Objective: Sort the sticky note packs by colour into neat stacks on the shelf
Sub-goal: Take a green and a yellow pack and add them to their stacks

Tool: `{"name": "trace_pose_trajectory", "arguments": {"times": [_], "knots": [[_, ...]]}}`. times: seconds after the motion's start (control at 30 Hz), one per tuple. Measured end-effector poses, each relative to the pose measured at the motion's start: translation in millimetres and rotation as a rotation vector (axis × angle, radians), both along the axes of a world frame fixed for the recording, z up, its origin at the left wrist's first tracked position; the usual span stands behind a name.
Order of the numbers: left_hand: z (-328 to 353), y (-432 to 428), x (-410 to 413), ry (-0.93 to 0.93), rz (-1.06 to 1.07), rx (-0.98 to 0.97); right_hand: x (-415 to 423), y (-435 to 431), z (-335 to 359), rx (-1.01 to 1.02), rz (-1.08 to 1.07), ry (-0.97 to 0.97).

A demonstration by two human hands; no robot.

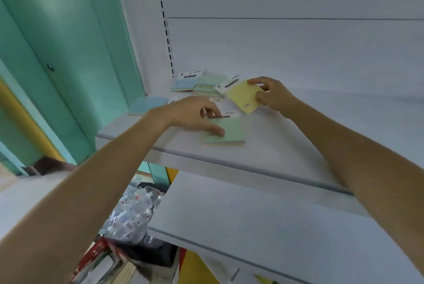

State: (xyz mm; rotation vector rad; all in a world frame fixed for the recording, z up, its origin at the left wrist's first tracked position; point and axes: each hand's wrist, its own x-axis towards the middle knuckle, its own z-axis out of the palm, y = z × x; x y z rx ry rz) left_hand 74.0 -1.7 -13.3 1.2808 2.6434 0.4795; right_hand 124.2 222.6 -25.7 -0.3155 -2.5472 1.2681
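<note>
Bare shelf (298,146) rightward (packs (202,86) leftward)

The scene is being lit evenly by soft, diffuse light, its source not being shown. Only faint shadows are being cast under the hands (195,115) on the shelf (263,150). No strong glare is being seen. Straight edges are being bent by wide-angle distortion, most strongly toward the corners. The whole picture is being softened by slight blur, and print on the packs (223,132) is being left unreadable.
</note>
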Motion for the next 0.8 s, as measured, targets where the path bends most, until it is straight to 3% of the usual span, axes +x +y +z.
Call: {"name": "trace_pose_trajectory", "arguments": {"times": [0.37,0.47,0.57,0.8], "knots": [[-8,46,20,0.001,-0.170,0.014,64,29,-7,-0.145,-0.390,0.143],[-14,62,24,0.102,-0.047,0.090,79,39,-17,-0.180,-0.505,0.178],[-24,65,26,0.170,0.144,0.117,81,40,-20,-0.192,-0.518,0.202],[-20,76,32,0.043,0.092,-0.001,78,39,-21,-0.148,-0.475,0.192]]}}
